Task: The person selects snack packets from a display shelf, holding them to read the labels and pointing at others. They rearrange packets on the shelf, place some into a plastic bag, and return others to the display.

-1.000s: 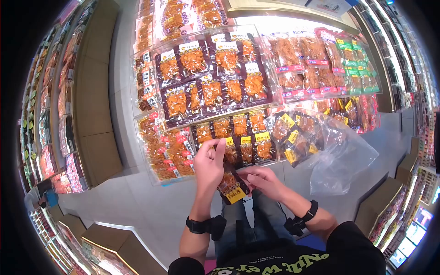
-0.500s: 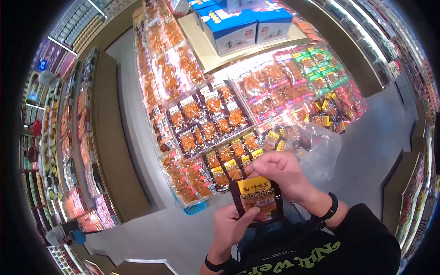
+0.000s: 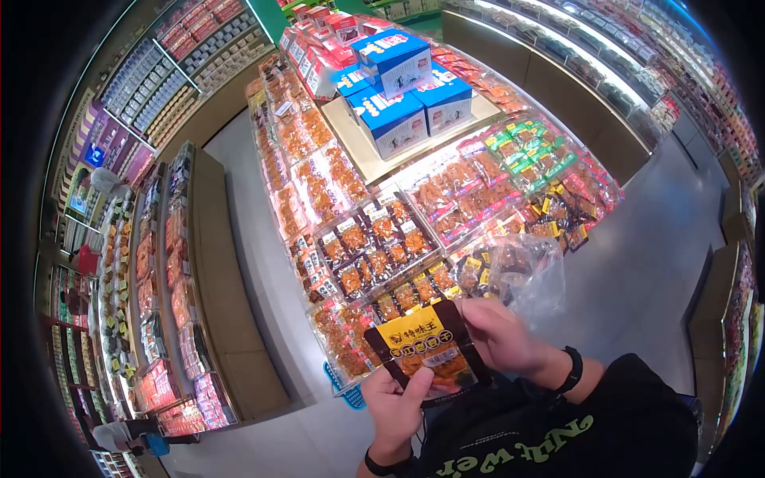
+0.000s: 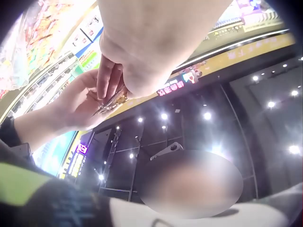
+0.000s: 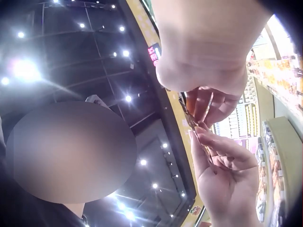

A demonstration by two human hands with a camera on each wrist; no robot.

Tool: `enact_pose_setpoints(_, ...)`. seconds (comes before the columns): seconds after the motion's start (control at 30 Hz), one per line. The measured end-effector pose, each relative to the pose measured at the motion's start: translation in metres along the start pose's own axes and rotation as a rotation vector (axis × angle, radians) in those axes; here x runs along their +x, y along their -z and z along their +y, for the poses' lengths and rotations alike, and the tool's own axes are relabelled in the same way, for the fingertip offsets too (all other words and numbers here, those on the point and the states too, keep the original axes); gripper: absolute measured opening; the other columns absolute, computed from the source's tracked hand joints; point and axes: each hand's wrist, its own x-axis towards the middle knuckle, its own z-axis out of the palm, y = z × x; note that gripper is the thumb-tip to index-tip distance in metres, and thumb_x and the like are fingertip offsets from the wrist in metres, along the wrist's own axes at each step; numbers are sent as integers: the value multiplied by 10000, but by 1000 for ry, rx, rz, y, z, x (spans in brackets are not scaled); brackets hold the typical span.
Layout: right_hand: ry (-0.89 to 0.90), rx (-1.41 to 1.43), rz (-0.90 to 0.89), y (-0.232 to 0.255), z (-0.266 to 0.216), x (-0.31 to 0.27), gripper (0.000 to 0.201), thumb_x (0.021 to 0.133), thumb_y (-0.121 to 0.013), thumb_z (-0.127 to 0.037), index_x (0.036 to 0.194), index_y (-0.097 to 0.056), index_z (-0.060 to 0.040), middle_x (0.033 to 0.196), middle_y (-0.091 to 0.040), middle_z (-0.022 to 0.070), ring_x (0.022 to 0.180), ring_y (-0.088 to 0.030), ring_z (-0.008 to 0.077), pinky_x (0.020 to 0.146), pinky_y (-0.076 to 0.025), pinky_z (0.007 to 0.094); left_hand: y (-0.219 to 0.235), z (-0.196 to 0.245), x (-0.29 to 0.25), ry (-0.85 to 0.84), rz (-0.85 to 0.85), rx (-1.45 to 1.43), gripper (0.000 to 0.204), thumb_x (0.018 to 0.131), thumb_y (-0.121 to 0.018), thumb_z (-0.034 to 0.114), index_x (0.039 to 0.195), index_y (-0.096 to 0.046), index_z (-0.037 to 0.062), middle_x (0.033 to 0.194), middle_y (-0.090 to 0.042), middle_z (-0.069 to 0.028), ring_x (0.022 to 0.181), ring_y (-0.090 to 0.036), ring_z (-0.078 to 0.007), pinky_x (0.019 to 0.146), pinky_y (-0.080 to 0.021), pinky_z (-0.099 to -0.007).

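Observation:
A dark, flat snack packet [image 3: 422, 338] with a yellow band along its top is held up in front of the chest, its printed face turned to the head camera. Low on that face lies the thumb of my left hand [image 3: 396, 406], which pinches the packet from its lower left. My right hand [image 3: 506, 338] grips the upper right edge, thumb near the corner. Seen edge-on, the packet [image 5: 195, 132] shows as a thin strip between both hands in the right wrist view. In the left wrist view, fingers curl behind the packet [image 4: 112, 103].
Beyond the hands, a display stand carries clear trays [image 3: 374, 247] of similar packets and a stack of blue boxes [image 3: 390, 111]. A clear plastic bag [image 3: 534, 275] with packets lies at its near right corner. Shelving [image 3: 231, 287] runs along the left; a blue basket [image 3: 344, 386] sits below the stand.
The packet has been raised and turned so its yellow band is on top. My left hand has moved from above it to its lower left. The head view has tilted up.

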Motion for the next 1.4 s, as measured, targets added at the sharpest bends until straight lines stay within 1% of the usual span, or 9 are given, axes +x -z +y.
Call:
enact_pose_setpoints(0.1, 415, -617, -136, -2, 31, 2, 490, 998, -315, -328, 1339, -395, 15, 1191, -523, 135, 1109, -487, 141, 897, -419, 271, 17, -35, 8, 33, 63, -161, 222, 931, -498, 97, 1092, -522, -53, 973, -634, -123, 827, -632, -167, 750, -522, -288)
enact_pose_setpoints(0.23, -18, -481, -3, 13, 94, -13, 574, 920, -538, -212, 1413, -307, -30, 1248, -450, 140, 1138, -466, 244, 968, -376, 325, 69, -123, -2, 349, 53, -362, 256, 967, -451, 199, 1128, -469, 1, 1006, -569, -47, 903, -547, -115, 793, -461, -287)
enact_pose_setpoints(0.37, 82, -748, 420, 66, 205, -21, 600, 832, -648, -98, 1360, -378, -10, 1213, -473, 141, 1140, -464, 203, 956, -389, 310, 103, -213, -21, 621, 215, 88, 284, 994, -399, 297, 1127, -474, 57, 1037, -526, -17, 954, -503, -100, 803, -449, -297)
enact_pose_setpoints(0.53, 56, -1047, 644, 122, 277, 5, 526, 778, -710, -171, 1225, -503, 14, 1183, -465, 226, 1103, -480, 373, 949, -392, 396, 138, -274, 12, 549, 337, -153, 242, 992, -399, 278, 1017, -528, 75, 926, -572, 4, 854, -557, -74, 719, -455, -233)
enact_pose_setpoints(0.77, 180, -1350, 620, 175, 302, 70, 436, 805, -654, -179, 1186, -547, 4, 1222, -466, 233, 1110, -479, 370, 935, -387, 437, 188, -323, 103, 262, 328, 800, 208, 907, -585, 198, 966, -587, -1, 665, -634, -50, 514, -579, -88, 436, -431, -227)
enact_pose_setpoints(1.1, 175, -1696, 250, 186, 303, 72, 561, 840, -594, -276, 1285, -451, 35, 1346, -405, 245, 1292, -353, 375, 1066, -276, 466, 191, -312, 120, 310, 303, 1276, 329, 846, -641, 297, 723, -658, -7, 573, -625, -116, 461, -613, -246, 503, -493, -365)
enact_pose_setpoints(1.2, 114, -1716, 198, 193, 302, 77, 612, 849, -579, -325, 1308, -414, 44, 1365, -383, 243, 1310, -323, 373, 1078, -252, 471, 186, -297, 111, 325, 215, 1476, 244, 822, -649, 248, 808, -672, 5, 739, -672, -120, 686, -661, -248, 637, -509, -362)
enact_pose_setpoints(1.27, 122, -1711, 178, 200, 304, 84, 615, 860, -559, -343, 1317, -406, 39, 1371, -375, 245, 1317, -309, 373, 1081, -242, 473, 195, -300, 99, -12, 117, 1606, 284, 793, -653, 220, 994, -653, 20, 1078, -631, -150, 1015, -583, -281, 815, -465, -395)
enact_pose_setpoints(1.4, 150, -1734, 114, 212, 305, 100, 594, 887, -503, -367, 1327, -404, 20, 1378, -367, 250, 1331, -286, 375, 1085, -228, 472, 204, -306, 85, -104, -10, 1713, 450, 784, -654, 225, 1182, -567, 33, 1321, -466, -176, 1207, -433, -327, 941, -392, -435)
